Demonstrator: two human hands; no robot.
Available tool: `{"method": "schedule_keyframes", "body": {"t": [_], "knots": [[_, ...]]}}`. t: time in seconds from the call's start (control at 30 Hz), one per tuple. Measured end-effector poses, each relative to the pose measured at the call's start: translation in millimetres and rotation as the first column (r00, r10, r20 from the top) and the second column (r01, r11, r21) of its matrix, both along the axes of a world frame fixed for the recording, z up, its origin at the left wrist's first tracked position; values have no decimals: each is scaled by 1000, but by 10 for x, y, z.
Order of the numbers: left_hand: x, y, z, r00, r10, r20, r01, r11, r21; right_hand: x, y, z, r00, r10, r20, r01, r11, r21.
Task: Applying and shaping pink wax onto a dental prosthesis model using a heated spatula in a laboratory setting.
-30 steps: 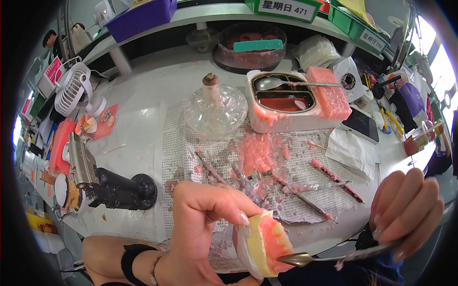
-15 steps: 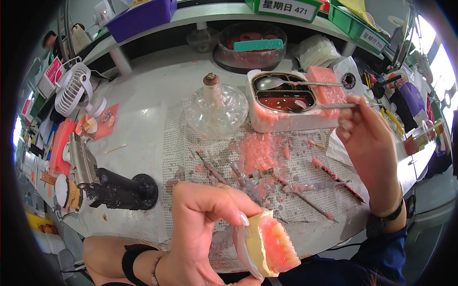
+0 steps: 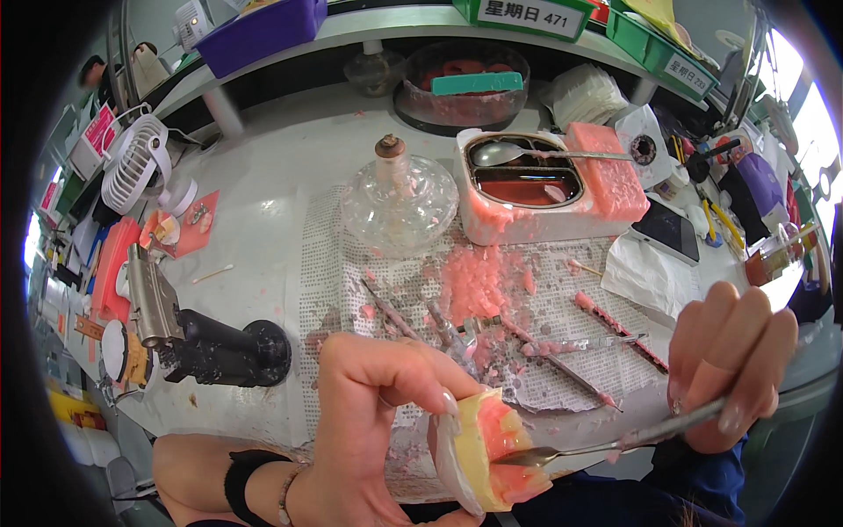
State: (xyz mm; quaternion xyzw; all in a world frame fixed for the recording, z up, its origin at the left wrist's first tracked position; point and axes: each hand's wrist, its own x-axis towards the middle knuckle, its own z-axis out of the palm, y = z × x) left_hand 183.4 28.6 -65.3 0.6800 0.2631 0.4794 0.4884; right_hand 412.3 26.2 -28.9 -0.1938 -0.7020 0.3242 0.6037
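Observation:
My left hand [image 3: 364, 408] is closed round a dental model [image 3: 474, 439], its fingers and thumb gripping the yellow and white base. Pink wax with teeth set in it covers the model's right side. In my right hand [image 3: 733, 369] is a metal spoon [image 3: 637, 434], pinched by its handle. The spoon's tip touches the pink wax, hiding some of the teeth. Beyond them stands a white wax-melting pot [image 3: 492, 227] with dark red liquid wax in its compartments. A second spoon [image 3: 500, 155] lies across its top.
A glass spirit lamp [image 3: 399, 206] stands left of the pot. Wax-stained tools [image 3: 562, 369] and pink scraps lie on newspaper [image 3: 320, 272]. A black-and-silver torch [image 3: 215, 342] is at left, near a white fan [image 3: 136, 167]. A phone [image 3: 667, 230] and tissue [image 3: 645, 272] lie at right.
My right hand has brought its spoon from the wax pot down toward me, onto the wax on the model. The phone has come into sight. My left hand holds the model nearly still.

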Motion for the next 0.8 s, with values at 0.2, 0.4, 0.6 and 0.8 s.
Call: {"method": "schedule_keyframes", "body": {"t": [0.2, 0.4, 0.6, 0.8], "knots": [[-58, -36, 9, 999, -5, 46, 9, 996, -90, 45, 59, -11, 987, 113, 117, -124, 988, 88], [22, -27, 21, 995, -32, 97, 41, 994, -98, 180, 0, 99, 961, 132, 245, -156, 985, 80], [9, -21, 0, 997, 35, 74, -28, 995, -100, 176, 32, 96, 942, 184, 280, -213, 974, 77], [8, -18, 52, 993, -51, 108, 59, 995, -77, 169, 5, 93, 948, 177, 266, -206, 975, 88]]}}
